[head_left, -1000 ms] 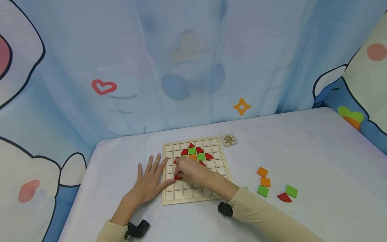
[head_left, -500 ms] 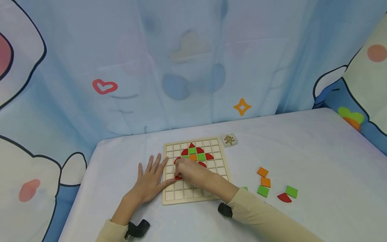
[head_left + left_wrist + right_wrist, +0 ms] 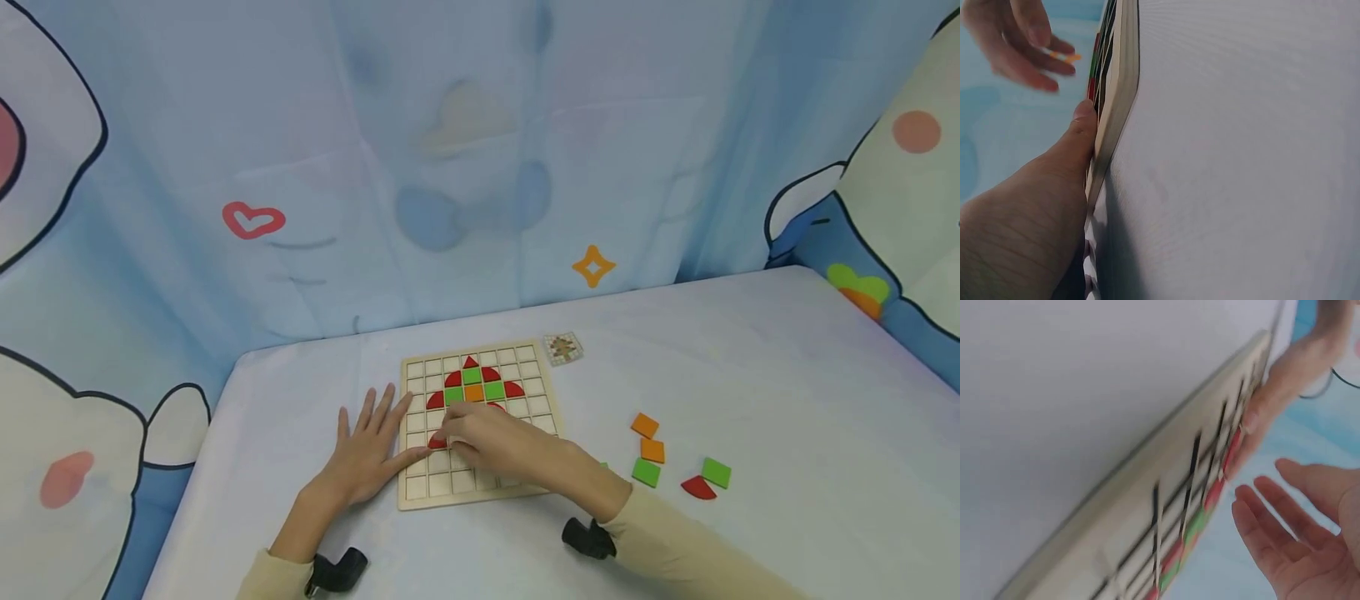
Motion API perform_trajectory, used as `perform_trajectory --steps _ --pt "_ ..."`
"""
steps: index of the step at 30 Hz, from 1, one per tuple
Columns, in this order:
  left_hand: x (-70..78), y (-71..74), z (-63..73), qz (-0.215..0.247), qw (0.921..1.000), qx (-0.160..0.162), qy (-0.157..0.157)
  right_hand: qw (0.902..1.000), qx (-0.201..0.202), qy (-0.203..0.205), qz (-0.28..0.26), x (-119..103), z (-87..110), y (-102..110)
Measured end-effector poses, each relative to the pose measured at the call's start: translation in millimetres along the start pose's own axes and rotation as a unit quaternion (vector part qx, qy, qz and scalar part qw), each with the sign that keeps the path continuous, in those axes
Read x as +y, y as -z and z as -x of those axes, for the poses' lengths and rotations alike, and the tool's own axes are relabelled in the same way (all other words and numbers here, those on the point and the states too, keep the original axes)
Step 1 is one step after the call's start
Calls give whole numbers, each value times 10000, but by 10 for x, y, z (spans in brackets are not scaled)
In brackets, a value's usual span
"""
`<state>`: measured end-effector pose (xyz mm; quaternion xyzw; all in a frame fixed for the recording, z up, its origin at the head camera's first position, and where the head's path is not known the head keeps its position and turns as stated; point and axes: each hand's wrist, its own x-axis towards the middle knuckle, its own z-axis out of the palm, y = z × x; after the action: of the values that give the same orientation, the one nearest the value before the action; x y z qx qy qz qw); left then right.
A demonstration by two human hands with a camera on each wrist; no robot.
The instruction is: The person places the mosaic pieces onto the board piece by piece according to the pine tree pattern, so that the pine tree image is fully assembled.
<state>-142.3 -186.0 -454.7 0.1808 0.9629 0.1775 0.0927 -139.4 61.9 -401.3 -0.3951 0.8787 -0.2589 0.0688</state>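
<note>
My left hand [image 3: 363, 462] lies with fingers spread at the left side of a wooden grid board [image 3: 438, 485]. Its thumb touches the board's edge in the left wrist view, close to a red quarter-circle tile [image 3: 437, 442] in a lower left cell. Over the board's middle hovers my right hand [image 3: 502, 442]. In the right wrist view its fingers [image 3: 1257, 531] are loosely bent and apart, with nothing between them. Red, green and orange tiles, such as an orange square [image 3: 473, 392], form a stepped shape on the board; my right hand hides some cells.
Loose tiles lie right of the board: orange squares [image 3: 645, 425], green squares [image 3: 716, 472] and a red quarter circle [image 3: 699, 488]. A small pattern card [image 3: 562, 348] is by the board's upper right corner. A blue patterned curtain [image 3: 465, 167] hangs behind the table.
My right hand has let go of the red quarter-circle tile at lower left and drawn slightly to the right, leaving more of it uncovered. My left hand keeps its place at the board.
</note>
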Motion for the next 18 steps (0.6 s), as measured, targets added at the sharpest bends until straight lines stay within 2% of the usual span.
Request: perform_trajectory --steps 6,13,18 --pt "17 -8 24 40 9994 326 -145 9992 -236 -327 -60 130 506 299" --pt "33 20 37 8 10000 -2 -11 9972 -289 -681 -60 393 1164 527" --pt "33 19 28 -14 9999 96 -32 9952 -203 -954 27 573 1438 534"
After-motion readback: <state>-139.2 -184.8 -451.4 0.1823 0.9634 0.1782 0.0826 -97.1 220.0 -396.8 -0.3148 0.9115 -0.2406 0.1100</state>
